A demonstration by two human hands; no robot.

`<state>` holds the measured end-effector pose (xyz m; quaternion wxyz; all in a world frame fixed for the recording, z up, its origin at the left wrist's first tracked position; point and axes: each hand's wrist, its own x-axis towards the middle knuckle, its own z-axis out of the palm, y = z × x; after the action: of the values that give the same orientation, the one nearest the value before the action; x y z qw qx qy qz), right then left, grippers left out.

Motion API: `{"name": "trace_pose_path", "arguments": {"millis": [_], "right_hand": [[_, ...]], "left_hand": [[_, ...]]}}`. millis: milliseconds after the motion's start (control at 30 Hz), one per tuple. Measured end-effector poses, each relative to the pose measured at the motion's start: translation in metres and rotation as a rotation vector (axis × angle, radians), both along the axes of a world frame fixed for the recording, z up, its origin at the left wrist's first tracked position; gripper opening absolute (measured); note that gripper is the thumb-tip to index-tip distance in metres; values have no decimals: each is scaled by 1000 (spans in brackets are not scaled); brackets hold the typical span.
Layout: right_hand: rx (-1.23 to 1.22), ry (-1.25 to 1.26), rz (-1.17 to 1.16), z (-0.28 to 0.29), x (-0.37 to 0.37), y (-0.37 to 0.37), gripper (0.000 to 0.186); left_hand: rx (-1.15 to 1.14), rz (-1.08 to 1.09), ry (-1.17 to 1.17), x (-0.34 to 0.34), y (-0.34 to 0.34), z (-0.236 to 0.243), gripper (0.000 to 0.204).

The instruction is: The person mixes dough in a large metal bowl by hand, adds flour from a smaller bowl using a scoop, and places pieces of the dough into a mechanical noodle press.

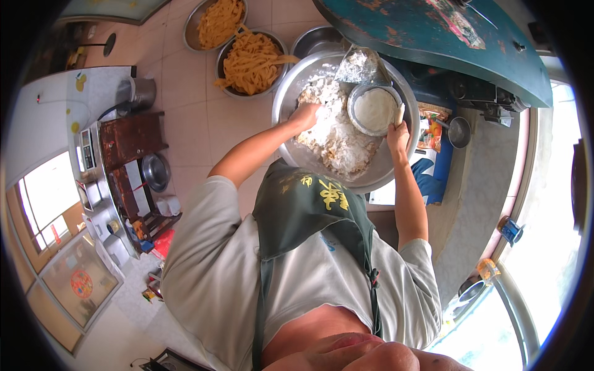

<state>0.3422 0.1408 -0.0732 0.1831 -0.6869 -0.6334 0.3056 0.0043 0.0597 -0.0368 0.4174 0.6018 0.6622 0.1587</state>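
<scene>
A wide metal basin [286,143] in front of me holds a heap of white flour [337,123] with tan, flour-coated pieces showing at its edges. My left hand [306,116] reaches over the basin's left side into the flour, which hides its fingers. At the right side, my right hand [398,137] is closed around the pale handle [400,114] of a round metal scoop. That round scoop [375,110] is filled with pale flour and sits over the heap. Beyond it, a flat-bottomed metal scoop [362,67], dusted with flour, leans inside the basin's far edge.
Two metal bowls of yellow strips [253,63] [219,23] stand on the tiled floor [185,127], far left. Another metal bowl [318,42] is behind the basin. A worn green tabletop [433,43] overhangs at the far right. A counter [473,167] runs along the right.
</scene>
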Motion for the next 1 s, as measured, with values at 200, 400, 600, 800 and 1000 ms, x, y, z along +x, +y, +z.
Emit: {"name": "trace_pose_path", "arguments": {"millis": [200,400,600,800,1000], "right_hand": [[-100,-321,224,57,-14,11,23],[-24,-431,308,78,-2,10,27],[301,-51,580,159,-68,40,32],[93,-451,607,155,-139,93,38],[347,-756,906,130,-139,135,36]], "left_hand": [[200,-93,123,18,51,-18,44],[255,-370,449,34,40,-18,49],[273,-372,579,51,39,-21,33],[319,-304,508,51,41,-37,27],[168,-221,236,52,38,-55,19]]}}
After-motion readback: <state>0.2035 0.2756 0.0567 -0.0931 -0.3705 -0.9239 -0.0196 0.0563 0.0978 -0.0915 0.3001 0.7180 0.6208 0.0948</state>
